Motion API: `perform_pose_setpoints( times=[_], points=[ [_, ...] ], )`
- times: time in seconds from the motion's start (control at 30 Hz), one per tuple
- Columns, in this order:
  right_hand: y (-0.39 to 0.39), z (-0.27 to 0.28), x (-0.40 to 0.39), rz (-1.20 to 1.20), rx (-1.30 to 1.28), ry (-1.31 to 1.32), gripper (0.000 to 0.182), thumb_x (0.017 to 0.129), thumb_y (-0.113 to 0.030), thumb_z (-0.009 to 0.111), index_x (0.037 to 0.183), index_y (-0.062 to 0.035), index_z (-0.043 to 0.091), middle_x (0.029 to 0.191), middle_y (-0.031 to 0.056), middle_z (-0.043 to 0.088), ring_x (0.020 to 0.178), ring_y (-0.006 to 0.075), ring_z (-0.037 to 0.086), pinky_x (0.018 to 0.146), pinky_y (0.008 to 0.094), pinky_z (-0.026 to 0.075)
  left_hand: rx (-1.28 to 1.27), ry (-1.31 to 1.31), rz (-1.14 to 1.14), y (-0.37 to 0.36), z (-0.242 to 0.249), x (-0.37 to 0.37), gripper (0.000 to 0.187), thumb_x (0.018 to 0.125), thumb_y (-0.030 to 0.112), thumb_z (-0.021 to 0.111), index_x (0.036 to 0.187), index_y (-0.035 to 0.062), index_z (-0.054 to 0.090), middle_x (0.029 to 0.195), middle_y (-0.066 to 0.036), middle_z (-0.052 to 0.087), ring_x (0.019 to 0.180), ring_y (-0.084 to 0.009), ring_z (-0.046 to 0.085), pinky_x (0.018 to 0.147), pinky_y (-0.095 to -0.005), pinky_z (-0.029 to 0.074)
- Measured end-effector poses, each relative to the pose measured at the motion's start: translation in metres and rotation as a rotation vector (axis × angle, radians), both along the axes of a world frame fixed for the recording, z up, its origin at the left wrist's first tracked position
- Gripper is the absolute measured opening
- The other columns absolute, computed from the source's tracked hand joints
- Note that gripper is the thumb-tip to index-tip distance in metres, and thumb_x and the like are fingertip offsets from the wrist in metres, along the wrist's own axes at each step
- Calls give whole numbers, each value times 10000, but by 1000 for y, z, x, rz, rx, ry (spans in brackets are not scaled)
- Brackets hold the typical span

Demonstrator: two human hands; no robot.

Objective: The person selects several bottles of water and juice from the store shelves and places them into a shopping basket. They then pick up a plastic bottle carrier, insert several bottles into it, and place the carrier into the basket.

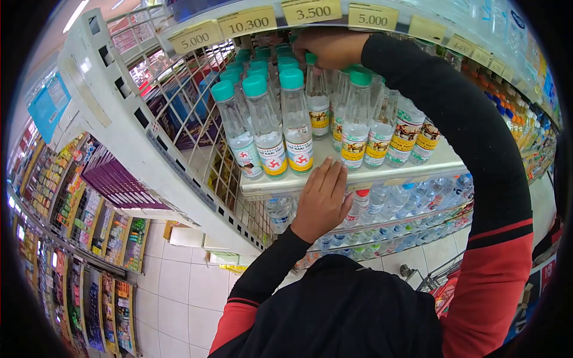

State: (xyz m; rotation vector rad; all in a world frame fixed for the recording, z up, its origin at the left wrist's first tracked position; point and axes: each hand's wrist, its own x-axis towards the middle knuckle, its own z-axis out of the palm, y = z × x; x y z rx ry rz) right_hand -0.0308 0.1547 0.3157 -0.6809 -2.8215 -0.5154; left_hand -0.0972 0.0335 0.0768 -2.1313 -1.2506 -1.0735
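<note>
At the bottom of the frame, nearest, is the black cloth (358,310) over the person. A little above it, in the middle, the left hand (322,200) lies on the front lip of the shelf (280,190). Its fingers are stretched and close together, and it grasps nothing; the fingertips come just beside the bases of the front bottles.

In this front row stand teal-capped bottles (298,128) at left of centre and yellow-labelled bottles (356,140) at right of centre. Behind them, in the upper middle, stands the green-capped bottle (319,107), between the two groups. It is clear, with a narrow neck and wider body. I judge that it is stiff, quite light to lift, smooth and perhaps slippery, and that it can tip against its neighbours. Whether it is plastic or glass, I cannot tell. The neck just under the cap seems the good place to take hold, because the body is crowded.

The right hand (334,48) bends over the top of this bottle, with fingers curled at the cap. If they really clasp it or only touch it, I cannot tell, since the fingertips are partly hidden.

Farther, at lower left, are the aisle shelves (77,227), with many small packs.
</note>
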Motion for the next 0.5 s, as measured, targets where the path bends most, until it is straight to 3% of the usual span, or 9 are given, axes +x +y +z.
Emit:
perform_pose_setpoints(
  times=[0.3, 0.5],
  points=[
    [39, -6, -18, -33, 79, -94, 294, 621, -57, 700, 902, -74, 618, 877, 111, 609, 846, 255, 591, 732, 379, 463, 35, -53, -63, 3, -6, -4, 462, 710, 157, 659, 1088, -76, 528, 1078, -194, 549, 1079, -338, 514, 908, -407, 420],
    [52, -11, -18, 7, 63, -21, 282, 614, -60, 706, 884, -78, 629, 897, 97, 614, 880, 259, 582, 762, 374, 458, 51, -43, -63, 3, -8, -4, 440, 715, 161, 654, 1074, -69, 542, 1063, -185, 559, 1064, -327, 523, 895, -405, 423]
  ],
)
